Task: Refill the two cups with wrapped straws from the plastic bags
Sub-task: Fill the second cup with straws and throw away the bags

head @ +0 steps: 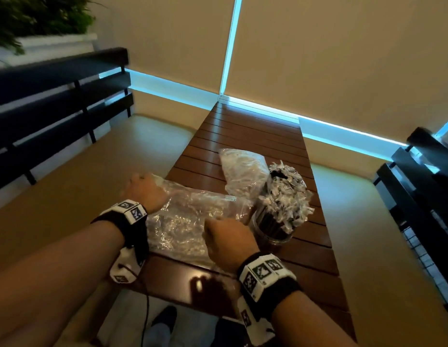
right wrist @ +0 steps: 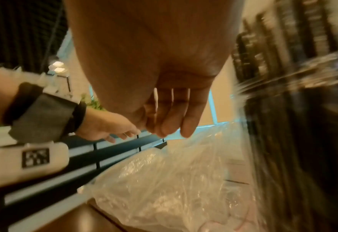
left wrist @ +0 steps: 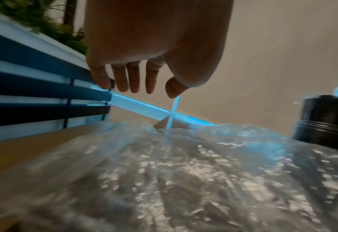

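A clear plastic bag (head: 187,221) of wrapped straws lies across the near left edge of the wooden slat table (head: 243,126). My left hand (head: 142,189) hovers over its left end, fingers hanging loose and holding nothing (left wrist: 144,91). My right hand (head: 228,236) hangs over the bag's right end beside the cup (head: 273,234); its fingers (right wrist: 188,125) point down at the bag (right wrist: 174,180) with nothing seen in them. The cup holds a dense bunch of black straws with white wrapper tops. A second bunch (head: 284,172) stands right behind it. Another bag (head: 240,169) lies farther back.
Dark slatted benches stand to the left (head: 55,108) and to the right (head: 423,196) of the table. A white planter with greenery (head: 42,41) sits at the far left. Beige walls with lit blue seams close off the table's far end.
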Action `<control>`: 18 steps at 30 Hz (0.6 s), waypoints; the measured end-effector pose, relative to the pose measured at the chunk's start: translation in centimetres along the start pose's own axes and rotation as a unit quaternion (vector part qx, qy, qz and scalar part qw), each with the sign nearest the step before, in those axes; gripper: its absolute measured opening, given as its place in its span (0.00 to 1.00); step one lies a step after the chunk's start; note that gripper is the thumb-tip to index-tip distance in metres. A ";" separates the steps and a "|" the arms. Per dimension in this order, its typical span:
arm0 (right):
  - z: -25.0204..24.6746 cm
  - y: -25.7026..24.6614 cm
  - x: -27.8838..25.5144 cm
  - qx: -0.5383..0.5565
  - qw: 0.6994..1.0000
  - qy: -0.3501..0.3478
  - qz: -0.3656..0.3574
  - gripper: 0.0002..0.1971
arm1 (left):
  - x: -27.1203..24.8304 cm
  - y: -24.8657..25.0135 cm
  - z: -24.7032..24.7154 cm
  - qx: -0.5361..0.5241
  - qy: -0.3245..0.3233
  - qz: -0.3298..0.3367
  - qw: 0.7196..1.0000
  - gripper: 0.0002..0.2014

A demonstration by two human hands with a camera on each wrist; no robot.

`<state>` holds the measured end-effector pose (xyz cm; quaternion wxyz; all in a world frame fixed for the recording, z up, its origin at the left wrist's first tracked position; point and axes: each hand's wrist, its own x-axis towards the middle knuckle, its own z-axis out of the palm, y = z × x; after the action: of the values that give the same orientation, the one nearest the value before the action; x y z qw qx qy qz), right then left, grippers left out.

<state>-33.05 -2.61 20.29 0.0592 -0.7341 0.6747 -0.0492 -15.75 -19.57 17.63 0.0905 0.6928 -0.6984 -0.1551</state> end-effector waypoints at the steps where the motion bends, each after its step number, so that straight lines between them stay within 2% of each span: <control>1: 0.7 -0.2 0.5 -0.012 1.000 -0.004 -0.009 0.09 | 0.4 -1.4 0.1 0.003 -0.020 -0.043 0.999 0.33; 3: 2.3 0.5 1.1 -0.040 0.997 -0.065 0.012 0.18 | 1.3 -3.8 0.7 -0.016 -0.065 -0.100 0.993 0.40; 4: 2.9 1.1 1.2 -0.045 0.994 -0.090 0.036 0.22 | 1.6 -4.8 1.0 -0.012 -0.096 -0.105 0.990 0.40; 5: 3.4 1.6 1.2 -0.048 0.992 -0.106 0.056 0.24 | 1.6 -5.5 1.1 0.008 -0.127 -0.099 0.987 0.36; 7: 4.2 2.7 1.1 -0.050 0.988 -0.123 0.081 0.26 | 1.6 -6.2 1.3 0.072 -0.183 -0.042 0.980 0.21; 9: 4.4 3.7 0.8 -0.041 0.982 -0.143 0.115 0.24 | 1.5 -5.9 1.2 0.082 -0.210 -0.009 0.974 0.14; 14: 5.0 5.0 0.3 -0.026 0.962 -0.203 0.181 0.22 | 1.1 -3.9 1.4 -0.013 -0.225 -0.030 0.974 0.16; 18: 5.3 4.0 0.8 0.032 0.963 -0.204 0.173 0.26 | 0.8 -1.9 -0.6 -0.110 -0.153 -0.018 0.982 0.05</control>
<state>-36.08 -3.66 14.47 0.2266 -0.5984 0.7630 0.0913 -13.78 -20.38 17.52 0.0556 0.6587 -0.6704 -0.3370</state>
